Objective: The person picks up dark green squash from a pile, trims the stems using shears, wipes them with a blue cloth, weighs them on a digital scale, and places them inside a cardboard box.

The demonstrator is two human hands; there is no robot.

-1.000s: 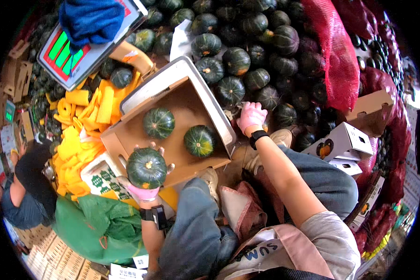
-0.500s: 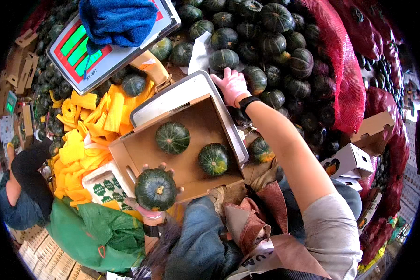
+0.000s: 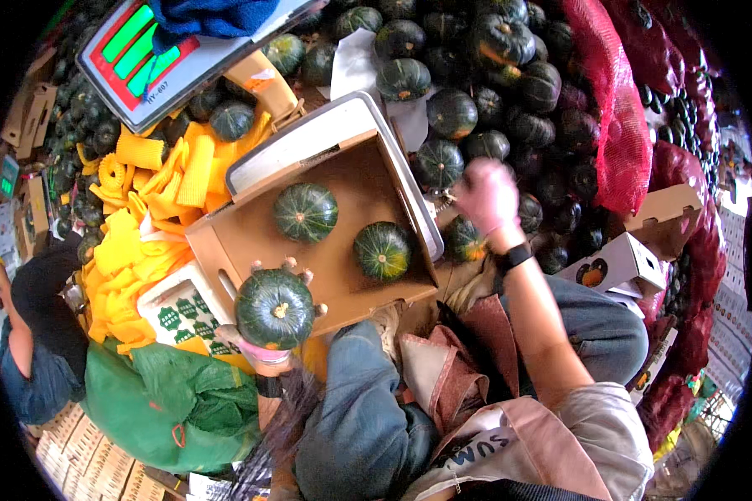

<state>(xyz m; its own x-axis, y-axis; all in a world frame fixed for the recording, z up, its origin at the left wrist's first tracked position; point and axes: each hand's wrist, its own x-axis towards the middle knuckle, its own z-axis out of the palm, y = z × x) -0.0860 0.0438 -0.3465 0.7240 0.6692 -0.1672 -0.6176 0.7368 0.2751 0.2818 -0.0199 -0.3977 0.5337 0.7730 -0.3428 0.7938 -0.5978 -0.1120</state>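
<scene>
My left hand [image 3: 263,351], in a pinkish glove, holds a dark green kabocha squash [image 3: 274,309] from below at the near left corner of an open cardboard box [image 3: 355,167]. Inside the box sit two more squashes, one at the middle left [image 3: 306,212] and one at the right [image 3: 382,250]. Blurred by motion, my right hand [image 3: 486,196] is over the near edge of a big squash heap [image 3: 451,113], right of the box. Its fingers are smeared, and whether it touches a squash cannot be made out.
The box rests on a white scale platform [image 3: 334,125]; its lit display [image 3: 138,54] stands at far left, partly under a blue cloth [image 3: 217,17]. Yellow foam nets [image 3: 159,192] and a sticker tray [image 3: 146,301] lie left. Red mesh [image 3: 618,142] bounds the heap. Another person [image 3: 42,326] is at far left.
My right hand has moved off the squash at the box's far right corner, coming nearer and to the right. The left hand still holds its squash, shifted slightly left in view.
</scene>
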